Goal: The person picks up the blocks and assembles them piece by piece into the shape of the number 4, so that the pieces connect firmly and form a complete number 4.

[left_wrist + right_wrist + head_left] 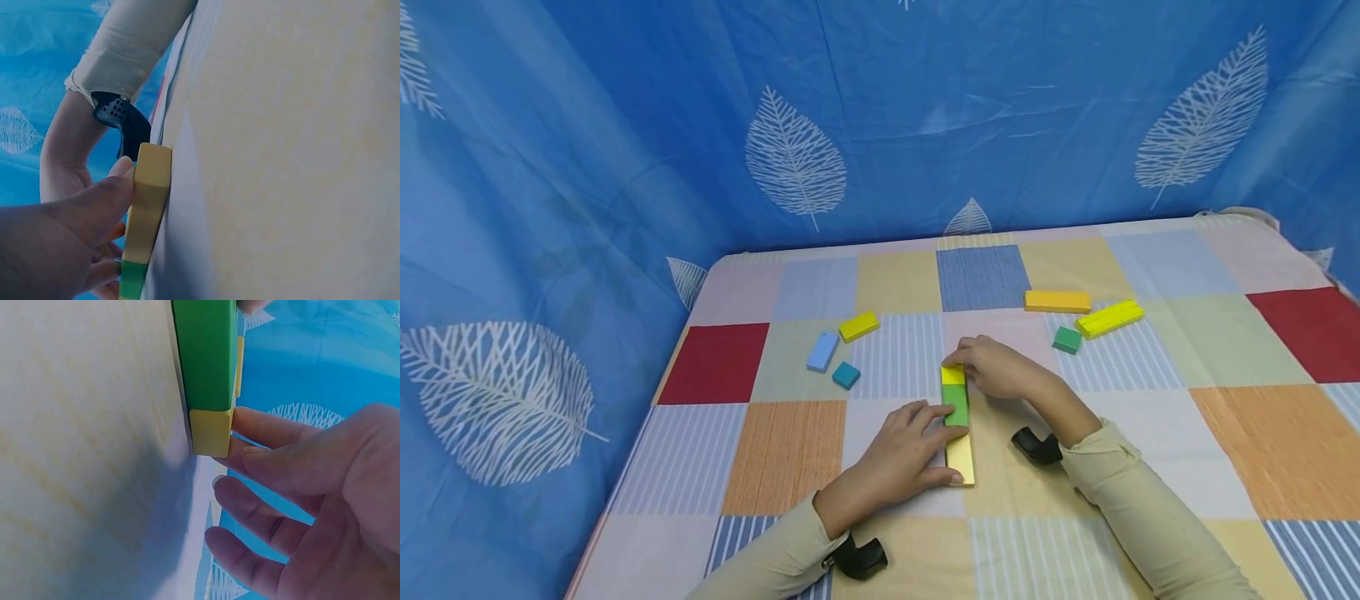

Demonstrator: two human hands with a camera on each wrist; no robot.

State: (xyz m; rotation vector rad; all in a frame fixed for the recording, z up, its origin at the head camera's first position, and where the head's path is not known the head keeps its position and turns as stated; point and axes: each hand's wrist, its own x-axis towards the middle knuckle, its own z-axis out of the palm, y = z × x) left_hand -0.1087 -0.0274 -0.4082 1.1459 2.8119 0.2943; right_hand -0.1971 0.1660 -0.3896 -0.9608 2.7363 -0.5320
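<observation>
Three blocks lie end to end in a straight row: a short yellow block at the far end, a green block in the middle and a longer pale yellow block nearest me. My left hand rests along the row's left side, its fingers on the green block and its thumb touching the near yellow block. At the far end my right hand touches the short yellow block with its fingertips. Its other fingers are spread loosely and hold nothing.
Left of the row lie a light blue block, a yellow block and a teal block. Back right are an orange block, a yellow block and a green block. A patchwork cloth covers the table.
</observation>
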